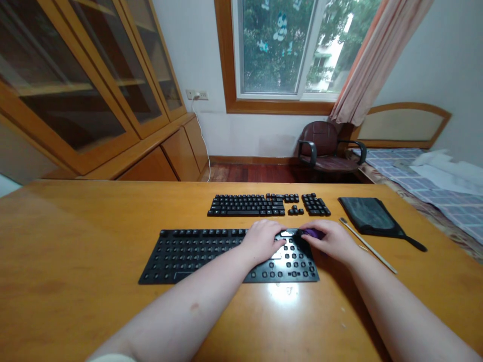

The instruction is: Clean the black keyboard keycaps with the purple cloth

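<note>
Half covered the right end of the stripped black keyboard (196,254) with the left hand (262,241), palm down, loosely open, fingers resting on the bare switches. Held a small purple tool (312,233) in the closed right hand (332,241) at the keyboard's 1 o'clock corner, touching the frame. Found the keyboard lying flat at the middle of the bench (75,281), long side across. Saw rows of loose black keycaps (249,205) laid out in keyboard order at 12 o'clock, just beyond it. Noted a black pouch (368,215) at 2 o'clock, with a thin pale stick (368,245) between it and the right hand. Made out, farther off, a brown armchair (324,148) under a window (279,45) at 12 o'clock, glass-door cabinets (86,85) at 10 o'clock and a bed (433,176) at 2 o'clock.
</note>
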Tool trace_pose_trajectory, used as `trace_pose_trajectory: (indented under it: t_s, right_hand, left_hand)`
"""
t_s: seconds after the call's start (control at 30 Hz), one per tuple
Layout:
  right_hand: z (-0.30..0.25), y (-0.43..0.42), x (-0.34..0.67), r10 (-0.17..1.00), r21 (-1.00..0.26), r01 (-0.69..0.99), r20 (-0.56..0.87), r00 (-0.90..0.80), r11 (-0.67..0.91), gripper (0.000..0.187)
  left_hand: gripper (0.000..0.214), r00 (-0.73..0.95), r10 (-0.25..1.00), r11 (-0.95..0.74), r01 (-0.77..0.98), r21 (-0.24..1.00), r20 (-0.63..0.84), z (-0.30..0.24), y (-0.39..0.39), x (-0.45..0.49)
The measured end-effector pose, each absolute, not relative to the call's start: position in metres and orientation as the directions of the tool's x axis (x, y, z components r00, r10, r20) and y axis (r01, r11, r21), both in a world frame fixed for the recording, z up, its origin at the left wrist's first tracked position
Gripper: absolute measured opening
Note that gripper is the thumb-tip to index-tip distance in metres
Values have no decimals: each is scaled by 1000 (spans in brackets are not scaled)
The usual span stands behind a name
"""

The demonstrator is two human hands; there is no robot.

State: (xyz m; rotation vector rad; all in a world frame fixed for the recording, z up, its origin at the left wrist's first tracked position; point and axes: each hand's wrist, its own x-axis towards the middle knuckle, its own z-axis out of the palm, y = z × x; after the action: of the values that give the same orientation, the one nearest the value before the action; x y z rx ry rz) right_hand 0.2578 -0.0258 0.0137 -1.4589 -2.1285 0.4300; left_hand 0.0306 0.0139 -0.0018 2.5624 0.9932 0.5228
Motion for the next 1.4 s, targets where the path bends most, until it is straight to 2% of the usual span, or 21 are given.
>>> trace_pose_trajectory:
  t_s: [0.13, 0.37, 0.8, 1.07, 1.4]
  right_hand:
    - [15, -24, 256, 889, -495, 739, 243, -387, 457, 14]
    - [8, -23, 256, 894, -489, 753, 155, -421, 440, 14]
    - [22, -26, 257, 922, -491, 784, 135, -363, 381, 13]
    - [26, -25, 260, 934, -472, 815, 51, -355, 336, 8]
    - [27, -26, 261, 924, -465, 811, 39, -381, 354, 9]
  left_hand:
    - [33, 681, 702, -688, 575, 443, 205, -1, 13, 31]
    - [33, 676, 708, -684, 580, 443, 207, -1, 13, 31]
    - [33, 683, 706, -682, 583, 442, 187, -1, 13, 31]
    - [33, 690, 698, -691, 579, 432, 192, 0, 13, 31]
    - [33, 684, 705, -683, 582, 441, 188, 0, 13, 31]
